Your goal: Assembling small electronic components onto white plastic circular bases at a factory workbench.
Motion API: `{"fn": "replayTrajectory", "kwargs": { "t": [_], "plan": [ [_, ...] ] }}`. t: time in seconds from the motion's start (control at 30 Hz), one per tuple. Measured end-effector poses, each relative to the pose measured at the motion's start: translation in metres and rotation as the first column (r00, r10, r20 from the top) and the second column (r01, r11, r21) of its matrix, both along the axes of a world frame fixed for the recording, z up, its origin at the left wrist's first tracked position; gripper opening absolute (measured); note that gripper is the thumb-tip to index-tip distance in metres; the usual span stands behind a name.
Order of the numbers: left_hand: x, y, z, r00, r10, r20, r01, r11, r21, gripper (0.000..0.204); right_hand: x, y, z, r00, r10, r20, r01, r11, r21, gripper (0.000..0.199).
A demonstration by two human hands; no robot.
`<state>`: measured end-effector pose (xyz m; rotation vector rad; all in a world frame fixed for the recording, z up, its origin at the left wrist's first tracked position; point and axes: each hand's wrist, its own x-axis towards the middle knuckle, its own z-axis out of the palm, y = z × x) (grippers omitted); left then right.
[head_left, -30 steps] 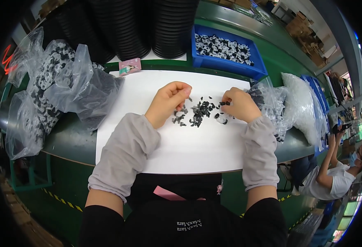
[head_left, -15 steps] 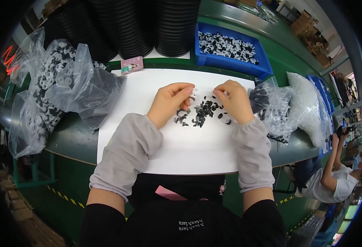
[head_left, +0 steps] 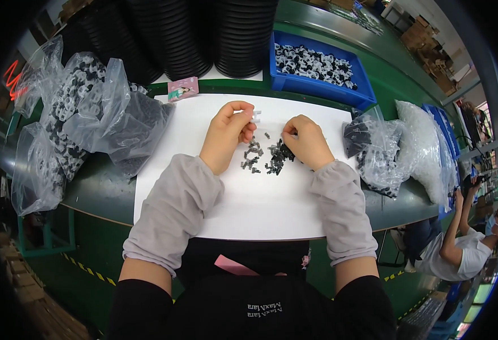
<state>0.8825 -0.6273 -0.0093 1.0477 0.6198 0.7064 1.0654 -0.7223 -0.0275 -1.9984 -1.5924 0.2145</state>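
My left hand (head_left: 224,136) is raised over the white sheet (head_left: 249,209), pinching a small white plastic part (head_left: 255,117) between thumb and fingertips. My right hand (head_left: 308,141) is closed, its fingertips down at the pile of small black plastic pieces (head_left: 275,164). Whatever sits between those fingertips is hidden. A looser group of dark grey pieces (head_left: 251,164) lies just below my left hand. One lone dark piece (head_left: 267,135) rests between the two hands.
A blue bin (head_left: 322,85) of white and black parts stands behind the sheet. Clear bags of parts (head_left: 70,107) sit at the left, more bags (head_left: 382,153) at the right. Tall black ribbed stacks (head_left: 243,39) and a pink packet (head_left: 182,89) are behind. Another person (head_left: 458,249) is far right.
My right hand has come left and down onto the black pile, covering the white-and-black part seen there before. My left hand has shifted slightly left and up with the white part.
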Motion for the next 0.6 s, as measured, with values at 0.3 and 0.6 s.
{"fn": "replayTrajectory", "kwargs": {
  "t": [0.3,0.6],
  "plan": [
    [-0.003,0.006,-0.002,0.998,-0.015,0.062,0.024,0.989,-0.147,0.029,-0.015,-0.001,0.011,0.996,0.086,0.007,-0.086,0.989,0.119,0.007],
    [-0.005,0.007,-0.012,0.997,0.021,-0.07,-0.019,0.999,0.038,0.029,-0.03,0.004,0.014,0.983,0.109,-0.151,-0.102,0.993,0.052,0.012]
  ]
}}
